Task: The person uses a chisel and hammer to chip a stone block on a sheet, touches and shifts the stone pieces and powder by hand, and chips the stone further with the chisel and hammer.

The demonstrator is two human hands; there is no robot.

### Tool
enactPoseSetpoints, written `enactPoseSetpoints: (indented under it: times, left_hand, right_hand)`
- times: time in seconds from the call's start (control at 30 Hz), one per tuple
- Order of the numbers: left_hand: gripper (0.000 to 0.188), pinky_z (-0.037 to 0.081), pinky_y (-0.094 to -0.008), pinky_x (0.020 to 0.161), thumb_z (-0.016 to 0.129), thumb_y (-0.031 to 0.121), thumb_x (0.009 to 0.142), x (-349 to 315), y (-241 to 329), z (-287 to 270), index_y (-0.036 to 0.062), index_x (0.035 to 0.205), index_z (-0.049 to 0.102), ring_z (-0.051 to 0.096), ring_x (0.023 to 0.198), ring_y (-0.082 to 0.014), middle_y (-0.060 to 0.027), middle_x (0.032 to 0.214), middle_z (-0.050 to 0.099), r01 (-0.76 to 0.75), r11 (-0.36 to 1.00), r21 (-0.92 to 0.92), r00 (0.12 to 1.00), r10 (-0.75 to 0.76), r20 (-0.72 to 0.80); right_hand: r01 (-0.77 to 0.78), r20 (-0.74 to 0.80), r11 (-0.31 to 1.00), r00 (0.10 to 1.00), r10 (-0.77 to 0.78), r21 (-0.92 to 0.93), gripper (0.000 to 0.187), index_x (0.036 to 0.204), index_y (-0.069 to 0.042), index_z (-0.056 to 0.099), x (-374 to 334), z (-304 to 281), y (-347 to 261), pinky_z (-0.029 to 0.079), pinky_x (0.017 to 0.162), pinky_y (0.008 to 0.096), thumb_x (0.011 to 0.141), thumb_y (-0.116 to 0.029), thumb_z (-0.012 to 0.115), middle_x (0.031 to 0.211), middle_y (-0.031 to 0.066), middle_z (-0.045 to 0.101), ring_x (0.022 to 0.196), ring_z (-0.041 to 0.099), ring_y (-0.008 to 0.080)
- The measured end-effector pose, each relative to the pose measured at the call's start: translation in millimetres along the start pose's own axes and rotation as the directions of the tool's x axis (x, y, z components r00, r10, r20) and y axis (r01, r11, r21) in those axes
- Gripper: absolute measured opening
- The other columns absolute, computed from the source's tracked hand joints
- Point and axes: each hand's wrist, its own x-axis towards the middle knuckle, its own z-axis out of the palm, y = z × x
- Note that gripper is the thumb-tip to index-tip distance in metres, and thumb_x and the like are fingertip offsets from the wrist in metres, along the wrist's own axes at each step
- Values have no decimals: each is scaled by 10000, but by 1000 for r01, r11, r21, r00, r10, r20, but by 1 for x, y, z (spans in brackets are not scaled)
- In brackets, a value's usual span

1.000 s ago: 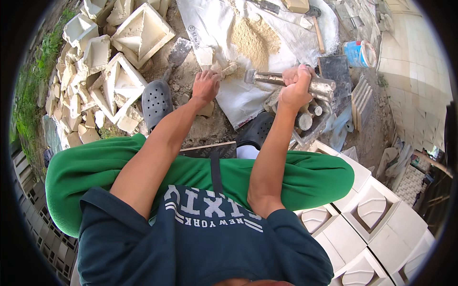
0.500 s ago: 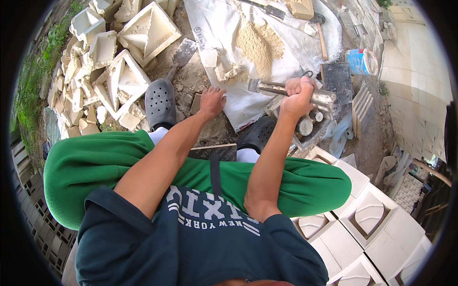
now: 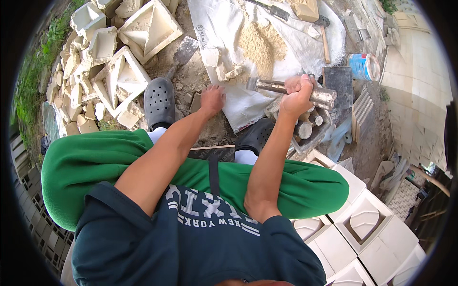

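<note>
Holding a tool (image 3: 324,97) in the head view, the right grip (image 3: 299,94) is wrapped tight around its middle, in the upper half of the frame, right of center. The tool looks like metal, hard and stiff. It may be heavy, most of all at the thick round end. It should not break easily, but it looks dusty and could slip, so its middle seems a good place to hold. The left grip (image 3: 213,98) is loose, fingers bent, beside the white sheet (image 3: 243,102), with nothing seen in it. The shirt (image 3: 200,248) at the bottom has big pale letters. The sheet has small dark marks up top. The board (image 3: 214,153) near the center has pale letters. The tub (image 3: 363,66) at the upper right is blue, red and white, its print too small to read.
</note>
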Motion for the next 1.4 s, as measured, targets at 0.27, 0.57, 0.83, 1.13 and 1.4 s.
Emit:
enactPoseSetpoints:
  times: [0.27,0.57,0.83,1.13,1.4]
  left_hand:
    - [308,408,-417,897,587,209,790,7,8,1,98,1077,603,524,1052,-289,-115,1056,583,-8,1000,-11,998,9,61]
    - [365,445,-445,885,580,208,796,29,30,16,69,1131,541,531,1051,-372,-204,1138,530,234,934,-271,965,-189,181]
    - [397,443,-424,897,608,181,779,33,36,33,66,1156,558,543,1040,-359,-225,1127,538,311,916,-255,947,-277,161]
    - [386,464,-380,848,587,129,764,42,50,34,74,1145,584,587,987,-334,-195,1061,620,244,890,-385,934,-108,342]
    - [215,488,-367,731,631,175,780,20,16,24,35,943,625,635,817,-265,-140,889,657,258,837,-483,965,-251,81]
  right_hand:
    - [-46,41,988,998,52,-146,283,558,-74,388,-4,3,30,274,431,234,802,-96,529,501,-9,387,453,346,66]
    - [14,22,998,1000,-15,63,193,665,-89,370,-4,-16,7,240,426,232,806,-70,500,508,-27,335,445,312,71]
    - [25,-86,1000,996,-26,-13,274,559,-95,348,-7,-18,11,245,409,232,775,-67,514,489,-22,338,421,305,72]
    - [113,-36,991,993,-111,77,277,552,-109,323,-14,-8,-36,229,395,237,763,-43,489,482,-20,306,403,255,78]
    - [-23,-31,993,999,19,-115,240,613,-76,390,-12,2,24,240,422,226,808,-91,528,508,-33,353,447,323,62]
